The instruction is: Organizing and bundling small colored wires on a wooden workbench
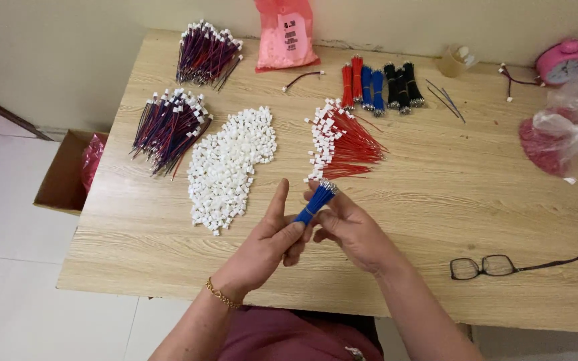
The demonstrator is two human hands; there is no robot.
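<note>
Item: blue wire bundle, pinched between my left hand and right hand near the table's front edge, terminal ends raised for picking; white connector pile close behind.

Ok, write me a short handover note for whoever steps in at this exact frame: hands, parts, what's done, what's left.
Left hand and right hand together hold a small blue wire bundle above the table.
White connector pile lies just ahead, left.
Done: red wires with connectors; two mixed finished heaps far left.
Left: blue bundle in hand, tied bundles at the back.
</note>
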